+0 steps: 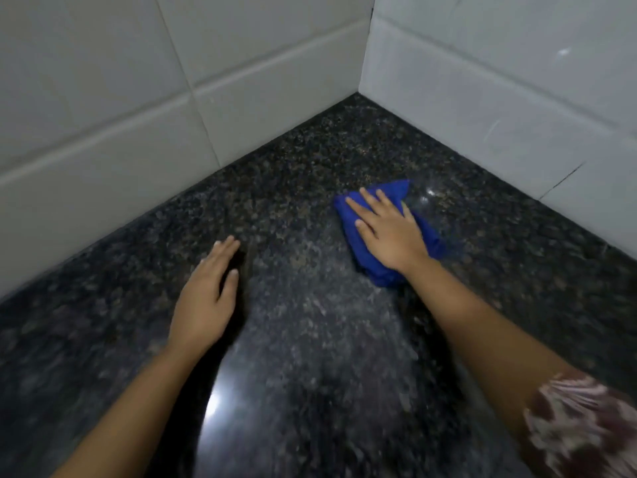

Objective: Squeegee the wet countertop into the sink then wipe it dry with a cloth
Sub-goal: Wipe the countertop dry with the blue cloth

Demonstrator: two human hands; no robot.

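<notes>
Here, your right grip lies flat on the cloth, fingers straight and slightly spread, palm pressing down rather than curling round it. The cloth sits directly under that palm and sticks out on three sides: a pointed corner beyond the fingertips toward the back corner of the room, a strip along the thumb side, and a bunched fold near the wrist. It is bright blue, soft and crumpled, folded into a rough pad, and it lies on the surface on the right half of the view, near the right wall but not touching it.

Your left grip is also apart and flat, fingers together and straight, resting on the surface well to the left of the cloth and holding nothing.

The surface is dark polished stone, speckled black, grey and brown, and it runs into a corner where two walls meet. A few clear wet marks glisten just beside the cloth's far corner. A paler, hazy sheen spreads down the middle between your arms, with a bright glint low in the view.

Both walls are smooth, glossy white tile with thin grout lines. A patterned sleeve, reddish and pale, shows at your right arm.
</notes>
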